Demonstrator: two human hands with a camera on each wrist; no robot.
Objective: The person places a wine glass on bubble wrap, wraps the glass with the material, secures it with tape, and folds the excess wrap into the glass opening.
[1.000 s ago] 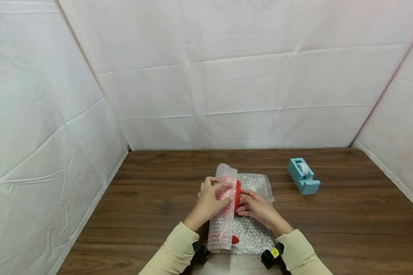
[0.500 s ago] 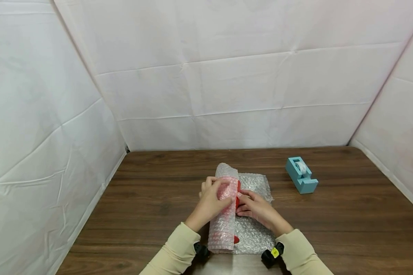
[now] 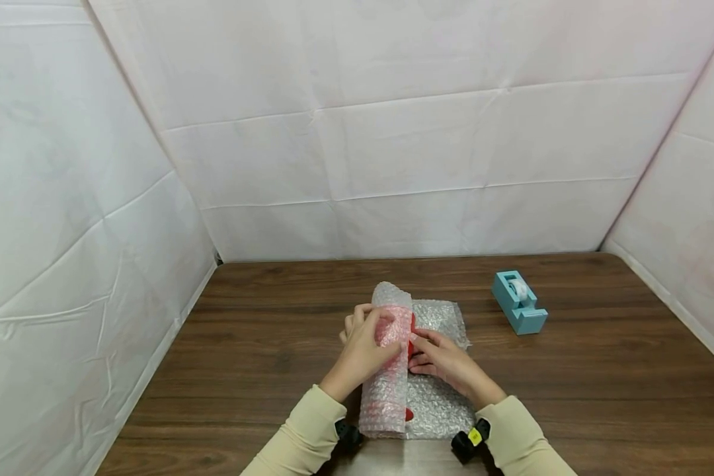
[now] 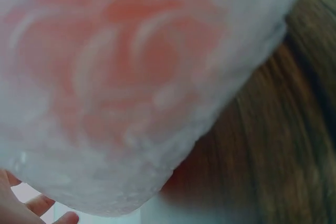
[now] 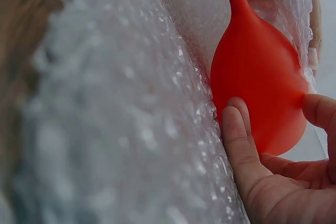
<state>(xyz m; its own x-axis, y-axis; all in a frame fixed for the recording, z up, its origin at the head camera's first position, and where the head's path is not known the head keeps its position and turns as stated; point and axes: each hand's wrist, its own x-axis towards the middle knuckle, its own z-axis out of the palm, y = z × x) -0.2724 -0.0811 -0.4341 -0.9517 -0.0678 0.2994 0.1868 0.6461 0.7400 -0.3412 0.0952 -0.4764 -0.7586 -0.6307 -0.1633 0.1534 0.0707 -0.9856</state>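
A red goblet (image 5: 257,72) with a bulging bowl and narrow stem lies on its side, partly rolled in bubble wrap (image 3: 383,400). The wrap covers most of it; a strip of the bowl and the red foot (image 3: 409,414) show along the wrap's edge. My left hand (image 3: 361,344) grips the covered roll from the left, thumb and fingers spread round the wrap. From the right, my right hand (image 3: 446,365) holds the bowl. In the right wrist view its fingers (image 5: 239,140) lie against the bowl, with the thumb at the far side near the wrap's edge.
The flat part of the bubble wrap (image 3: 437,406) spreads under and right of the roll on the dark wooden table (image 3: 262,370). A light-blue tape dispenser (image 3: 520,304) stands at the back right. White cloth walls (image 3: 404,152) enclose the table.
My right thumb has come onto the wrap's edge at the bowl, and less of the red bowl shows than before. The left hand keeps its grip. The head view has shifted slightly.
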